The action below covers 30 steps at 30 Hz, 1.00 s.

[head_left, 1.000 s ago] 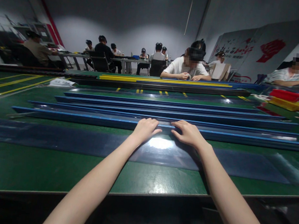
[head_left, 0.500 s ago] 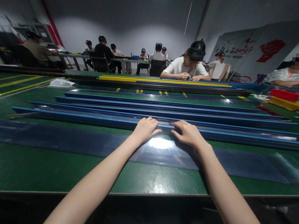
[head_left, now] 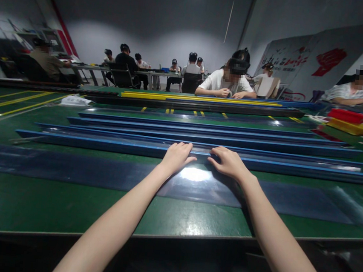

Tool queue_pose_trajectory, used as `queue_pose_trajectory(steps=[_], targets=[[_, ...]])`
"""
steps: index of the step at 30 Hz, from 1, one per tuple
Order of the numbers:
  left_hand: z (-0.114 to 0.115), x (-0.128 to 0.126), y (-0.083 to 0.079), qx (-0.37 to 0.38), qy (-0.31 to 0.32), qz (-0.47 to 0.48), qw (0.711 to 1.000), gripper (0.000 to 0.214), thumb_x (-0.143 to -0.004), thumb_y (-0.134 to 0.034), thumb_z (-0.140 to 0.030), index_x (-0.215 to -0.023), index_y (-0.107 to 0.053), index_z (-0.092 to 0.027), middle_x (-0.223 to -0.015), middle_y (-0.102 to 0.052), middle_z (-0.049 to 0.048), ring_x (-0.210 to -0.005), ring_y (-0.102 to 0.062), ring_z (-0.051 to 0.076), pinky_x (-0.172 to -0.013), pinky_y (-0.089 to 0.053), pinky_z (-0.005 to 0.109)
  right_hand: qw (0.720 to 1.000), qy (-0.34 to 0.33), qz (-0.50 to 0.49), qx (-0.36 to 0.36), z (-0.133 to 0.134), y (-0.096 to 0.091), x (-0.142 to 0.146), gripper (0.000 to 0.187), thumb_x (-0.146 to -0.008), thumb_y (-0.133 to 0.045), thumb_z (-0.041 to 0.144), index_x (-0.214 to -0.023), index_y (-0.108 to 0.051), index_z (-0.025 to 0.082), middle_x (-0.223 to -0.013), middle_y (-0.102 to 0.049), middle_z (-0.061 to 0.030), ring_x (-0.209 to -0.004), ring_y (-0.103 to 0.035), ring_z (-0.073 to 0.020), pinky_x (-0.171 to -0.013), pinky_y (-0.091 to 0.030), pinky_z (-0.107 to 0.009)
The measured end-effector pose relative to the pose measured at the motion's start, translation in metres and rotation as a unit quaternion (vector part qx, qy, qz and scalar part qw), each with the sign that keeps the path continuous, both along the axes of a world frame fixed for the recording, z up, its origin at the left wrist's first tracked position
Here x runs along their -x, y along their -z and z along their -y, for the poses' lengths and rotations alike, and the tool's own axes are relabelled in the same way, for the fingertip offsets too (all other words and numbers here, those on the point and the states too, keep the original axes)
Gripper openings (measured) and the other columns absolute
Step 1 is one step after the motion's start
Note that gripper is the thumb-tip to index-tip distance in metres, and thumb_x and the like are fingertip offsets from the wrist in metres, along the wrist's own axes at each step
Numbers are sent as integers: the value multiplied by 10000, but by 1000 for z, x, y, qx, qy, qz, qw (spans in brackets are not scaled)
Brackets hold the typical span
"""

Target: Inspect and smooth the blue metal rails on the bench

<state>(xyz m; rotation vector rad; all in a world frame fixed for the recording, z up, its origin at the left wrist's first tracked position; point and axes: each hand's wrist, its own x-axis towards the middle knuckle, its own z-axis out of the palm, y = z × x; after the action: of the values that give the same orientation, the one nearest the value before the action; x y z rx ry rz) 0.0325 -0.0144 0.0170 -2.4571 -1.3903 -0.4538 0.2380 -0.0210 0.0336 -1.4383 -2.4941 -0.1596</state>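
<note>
My left hand (head_left: 177, 158) is closed over the near wall of a long blue channel strip (head_left: 103, 145), fingers over its top edge and thumb on the near side. A short way to the right, my right hand (head_left: 229, 163) grips the same wall in a similar way, thumb toward the left. A clear film seems to lie inside the channel. In front of it a wide, flat, see-through plastic strip (head_left: 84, 171) rests on the green table, passing beneath my forearms. My fingertips behind the wall are partly hidden.
More blue channel strips (head_left: 137, 127) lie parallel beyond. Farther back are black strips (head_left: 187, 105) and yellow strips (head_left: 204, 99). A red tray (head_left: 347, 115) and a yellow tray (head_left: 349, 126) sit at the right. A person (head_left: 225, 82) works across the table (head_left: 97, 211).
My hands stay in place on the blue channel strip. The strip's ends appear shifted very slightly to the right.
</note>
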Motion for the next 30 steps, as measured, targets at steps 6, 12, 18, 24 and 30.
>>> queue_pose_trajectory(steps=[6,12,18,24,30], targets=[[-1,-1,0,14,-3,12,1000,347,-826,-496,-488,-937,-510,-160,-929,-647,73,-883,-579,201,-731,-379,286,1000,2,0,6,-2,0,-1,222,-845,-434,330,-895,-593,183,-938,-627,-85,-854,-567,-192,-675,-374,-253],[-1,-1,-1,17,-10,16,1000,351,-821,-494,-499,-921,-522,-164,-903,-643,71,-870,-579,201,-719,-383,285,1000,1,1,7,-2,1,-1,173,-835,-451,298,-841,-578,181,-885,-620,-76,-815,-563,-181,-658,-353,-241],[-1,0,-2,17,-12,18,1000,348,-819,-495,-500,-907,-530,-165,-897,-644,67,-860,-580,202,-711,-390,284,1000,7,5,13,-2,-1,0,163,-835,-456,281,-846,-582,177,-880,-620,-76,-812,-562,-180,-653,-347,-242],[-1,-1,-3,19,-10,21,1000,342,-817,-499,-499,-893,-538,-167,-883,-640,74,-858,-580,207,-703,-391,287,1000,8,6,12,-2,-1,0,163,-835,-455,283,-845,-581,180,-877,-618,-73,-806,-565,-179,-645,-345,-241],[-1,0,-3,19,-6,21,1000,324,-821,-506,-486,-886,-530,-169,-894,-640,72,-865,-578,204,-713,-384,285,1000,5,17,-1,-1,0,1,207,-844,-434,321,-874,-582,181,-904,-623,-83,-832,-563,-189,-671,-357,-252]])
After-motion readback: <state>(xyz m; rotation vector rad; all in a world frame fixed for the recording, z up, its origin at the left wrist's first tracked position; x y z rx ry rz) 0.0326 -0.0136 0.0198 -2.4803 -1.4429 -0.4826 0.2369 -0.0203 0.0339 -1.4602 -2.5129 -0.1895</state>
